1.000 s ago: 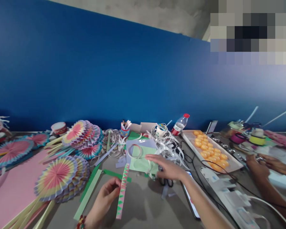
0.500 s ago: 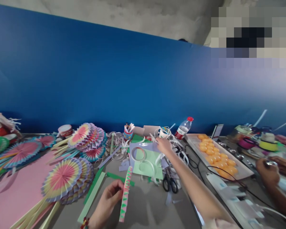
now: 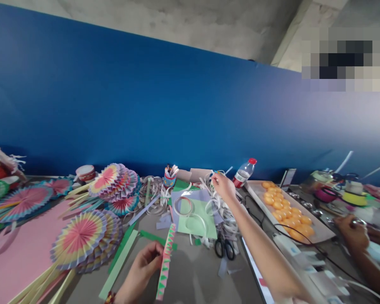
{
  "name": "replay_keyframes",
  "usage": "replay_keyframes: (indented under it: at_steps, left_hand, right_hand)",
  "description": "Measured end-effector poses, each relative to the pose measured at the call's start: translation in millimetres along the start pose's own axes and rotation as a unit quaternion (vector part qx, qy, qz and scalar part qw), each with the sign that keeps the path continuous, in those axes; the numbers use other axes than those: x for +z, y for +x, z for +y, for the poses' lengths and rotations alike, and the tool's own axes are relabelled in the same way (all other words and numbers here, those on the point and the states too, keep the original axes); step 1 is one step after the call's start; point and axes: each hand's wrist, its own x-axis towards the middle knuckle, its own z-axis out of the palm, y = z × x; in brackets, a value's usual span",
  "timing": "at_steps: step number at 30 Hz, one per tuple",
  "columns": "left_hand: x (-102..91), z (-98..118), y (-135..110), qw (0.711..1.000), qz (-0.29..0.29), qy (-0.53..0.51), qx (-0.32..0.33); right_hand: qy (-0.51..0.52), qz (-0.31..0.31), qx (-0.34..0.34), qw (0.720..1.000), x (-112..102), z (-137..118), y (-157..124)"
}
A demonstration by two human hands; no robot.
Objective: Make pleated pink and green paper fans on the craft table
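My left hand [image 3: 144, 265] is closed, with thumb and fingers pinching a folded pink and green paper strip [image 3: 166, 262] near its middle. The strip stands at a slight tilt above the grey table. Farther off, my right hand [image 3: 224, 186] reaches over a heap of white paper strips [image 3: 229, 213] at the back. Its fingers are pressed together beside a cup, mostly hidden, and what they hold is too small to make out. Between the hands lie a roll of tape [image 3: 183, 206], a light green paper sheet [image 3: 194, 226] and black-handled scissors [image 3: 224, 249].
Pleated paper fans [image 3: 80, 238] and a pink sheet [image 3: 21, 257] cover the left side. A pen cup [image 3: 170, 179] and a red-capped bottle [image 3: 244, 173] stand by the blue partition [image 3: 139, 101]. At right are a tray of orange balls [image 3: 324, 231], a power strip [image 3: 293, 249] and another person's hands [image 3: 351, 232].
My right hand has moved slightly up and to the right, from the white paper strips to the cup. My left hand still holds the folded strip in nearly the same place.
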Motion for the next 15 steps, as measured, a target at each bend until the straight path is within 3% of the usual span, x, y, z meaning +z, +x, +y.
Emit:
replay_keyframes:
  at_steps: [3, 9, 15]
  left_hand:
    - [1.0, 1, -1, 1.000, 0.003, 0.010, 0.000]
    - [1.8, 2, 0, 1.000, -0.002, -0.001, 0.008]
    - [1.4, 4, 0, 1.000, 0.011, 0.008, 0.012]
  right_hand:
    - [-0.015, -0.022, -0.005, 1.000, -5, -4, 1]
    - [-0.056, -0.108, 0.034, 0.992, 13, -22, 1]
    - [-0.056, -0.058, 0.032, 0.996, 3, -32, -4]
